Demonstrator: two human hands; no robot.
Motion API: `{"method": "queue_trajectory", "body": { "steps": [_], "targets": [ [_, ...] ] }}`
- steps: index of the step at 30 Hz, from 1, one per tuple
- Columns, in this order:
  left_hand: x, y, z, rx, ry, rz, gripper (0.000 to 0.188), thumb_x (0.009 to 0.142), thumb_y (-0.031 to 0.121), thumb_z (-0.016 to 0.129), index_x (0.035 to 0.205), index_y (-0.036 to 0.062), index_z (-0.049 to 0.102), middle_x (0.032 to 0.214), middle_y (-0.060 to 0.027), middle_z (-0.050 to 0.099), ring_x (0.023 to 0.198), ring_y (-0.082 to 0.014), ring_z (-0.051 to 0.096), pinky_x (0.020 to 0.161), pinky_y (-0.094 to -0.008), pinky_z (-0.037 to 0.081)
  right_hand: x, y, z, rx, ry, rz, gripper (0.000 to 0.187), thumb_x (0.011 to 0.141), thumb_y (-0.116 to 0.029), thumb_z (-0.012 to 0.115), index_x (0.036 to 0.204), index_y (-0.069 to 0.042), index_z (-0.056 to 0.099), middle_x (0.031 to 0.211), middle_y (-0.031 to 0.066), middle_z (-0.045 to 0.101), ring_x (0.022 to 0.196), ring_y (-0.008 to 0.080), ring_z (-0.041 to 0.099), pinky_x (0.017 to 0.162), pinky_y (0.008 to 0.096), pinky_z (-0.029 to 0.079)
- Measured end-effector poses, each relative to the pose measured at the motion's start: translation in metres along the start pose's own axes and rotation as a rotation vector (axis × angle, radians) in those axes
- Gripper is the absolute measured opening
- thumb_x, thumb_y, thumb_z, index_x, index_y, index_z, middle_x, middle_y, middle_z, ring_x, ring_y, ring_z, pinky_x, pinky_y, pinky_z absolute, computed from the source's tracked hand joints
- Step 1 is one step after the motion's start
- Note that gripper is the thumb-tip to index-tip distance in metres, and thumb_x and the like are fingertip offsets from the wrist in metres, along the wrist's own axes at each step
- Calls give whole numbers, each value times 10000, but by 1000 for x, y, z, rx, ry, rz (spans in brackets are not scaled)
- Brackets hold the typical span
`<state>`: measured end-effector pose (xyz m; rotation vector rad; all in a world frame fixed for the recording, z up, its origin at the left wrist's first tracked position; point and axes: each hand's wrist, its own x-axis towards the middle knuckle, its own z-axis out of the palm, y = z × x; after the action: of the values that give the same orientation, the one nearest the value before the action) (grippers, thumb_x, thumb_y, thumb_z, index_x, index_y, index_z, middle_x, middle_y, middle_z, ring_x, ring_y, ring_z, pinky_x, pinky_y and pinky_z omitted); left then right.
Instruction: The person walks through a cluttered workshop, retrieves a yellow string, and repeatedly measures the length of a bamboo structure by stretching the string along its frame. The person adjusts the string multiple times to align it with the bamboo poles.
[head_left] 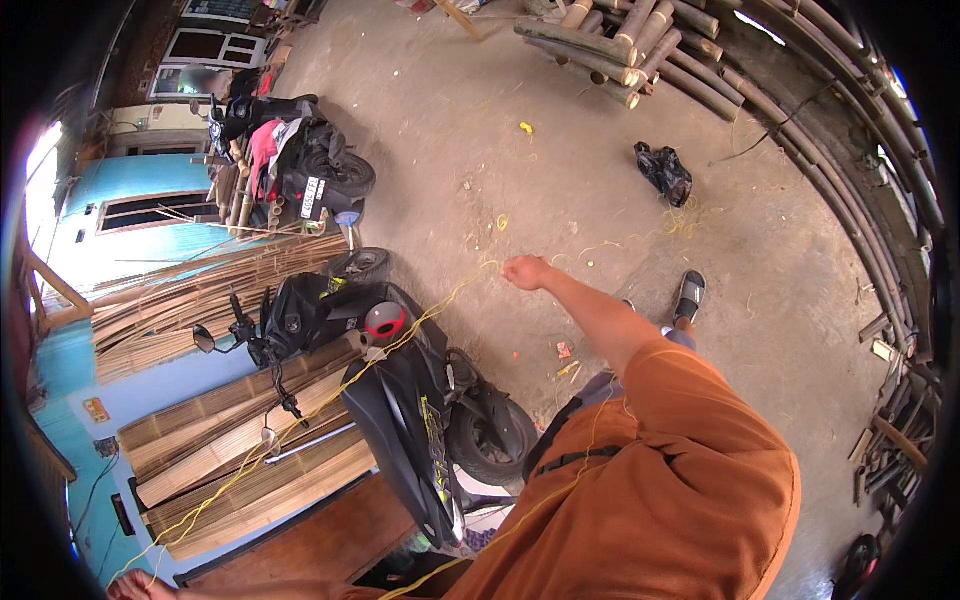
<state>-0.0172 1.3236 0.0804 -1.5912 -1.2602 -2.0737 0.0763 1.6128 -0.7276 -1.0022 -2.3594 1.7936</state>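
A thin yellow string stretches between my two outspread arms. My right hand, in the upper middle, is closed on the string. At the lower left edge, my left hand pinches the string's other stretch and is partly cut off by the frame. More of the string trails from my right hand across the floor to a loose yellow tangle. Another yellow strand lies over my orange shirt and waist. The taut part passes above a parked black motorcycle.
Split bamboo slats lean against the blue wall behind the motorcycle. Another motorcycle stands farther back. Bamboo poles are piled at the far right. A black plastic bag and litter lie on the concrete floor.
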Motion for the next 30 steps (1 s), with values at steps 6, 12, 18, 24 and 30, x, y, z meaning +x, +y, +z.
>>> {"method": "queue_trajectory", "body": {
  "steps": [6, 12, 18, 24, 30],
  "targets": [
    [3, -112, -132, 8, -254, -490, 246, 970, 212, 575, 1092, 1, 540, 791, 0, 481, 539, -75, 350, 490, -211, 310, -80, 87, -195, 328, -164, 189, 318, 902, -205, 552, 1195, -105, 626, 1022, 41, 634, 820, 179, 628, 679, 331, 557],
    [-101, -343, -179, 338, -459, -1098, 208, 949, 225, 637, 1073, 67, 584, 803, 50, 516, 597, -27, 405, 523, -173, 354, -342, 55, -480, 914, 1229, -195, 254, 940, -256, 605, 1098, -61, 641, 652, -32, 399, 562, 98, 384, 496, 245, 325],
    [-205, -466, -270, 295, 10, -1280, 199, 937, 314, 657, 1034, 142, 634, 708, 87, 503, 510, -1, 384, 422, -190, 315, -517, 3, -512, 655, 1414, -86, 246, 985, -203, 583, 1205, -92, 598, 698, -81, 406, 503, 19, 275, 456, 183, 236],
    [-280, -524, -262, -99, -28, -1483, 108, 940, 202, 645, 1009, 120, 632, 727, 75, 527, 620, -39, 486, 531, -198, 376, -575, -97, -511, 692, 1698, -346, 309, 996, -236, 562, 1271, -96, 563, 678, -105, 288, 530, 16, 245, 462, 182, 221],
    [-359, -531, -223, -9, -203, -1694, 422, 931, 103, 614, 1325, 27, 484, 1189, -65, 623, 986, -209, 610, 1050, -359, 436, -621, -150, -494, 29, 1459, -142, 357, 1016, -200, 515, 1335, -42, 537, 782, -88, 374, 618, 6, 307, 510, 168, 267]
  ]
}}
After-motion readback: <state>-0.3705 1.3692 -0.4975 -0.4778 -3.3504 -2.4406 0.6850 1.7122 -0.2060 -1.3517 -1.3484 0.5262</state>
